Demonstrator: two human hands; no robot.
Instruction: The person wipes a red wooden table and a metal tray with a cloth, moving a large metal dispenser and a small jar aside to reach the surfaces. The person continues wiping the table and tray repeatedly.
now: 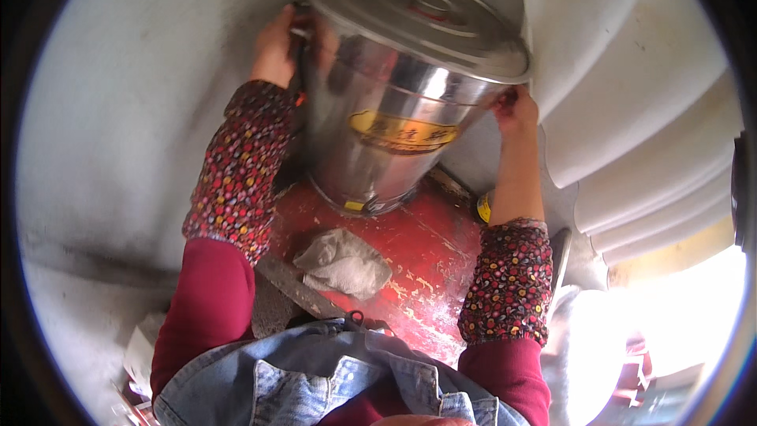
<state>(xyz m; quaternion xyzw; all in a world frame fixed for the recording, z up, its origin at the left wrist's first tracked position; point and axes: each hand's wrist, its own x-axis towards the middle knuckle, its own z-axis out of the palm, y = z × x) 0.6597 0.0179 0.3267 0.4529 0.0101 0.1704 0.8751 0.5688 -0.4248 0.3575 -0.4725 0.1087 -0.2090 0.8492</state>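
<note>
A large stainless-steel bucket [366,89] stands tilted in the view on a worn red tabletop [426,248]. Its round metal lid [378,3] is on and has a recessed handle in the middle; a yellow label with writing marks the front. My left hand [277,50] grips the handle on the bucket's left side, just below the rim. On the right side my right hand [519,109] holds the bucket under the lid's edge, its fingertips partly hidden. A crumpled whitish cloth [344,263] lies on the red surface in front of the bucket.
Close behind and to the left is a pale wall [136,100]. A light curtain [609,83] hangs in folds on the right. Beside my right forearm sits a small item with a yellow label [484,207]. Bright light enters at the lower right.
</note>
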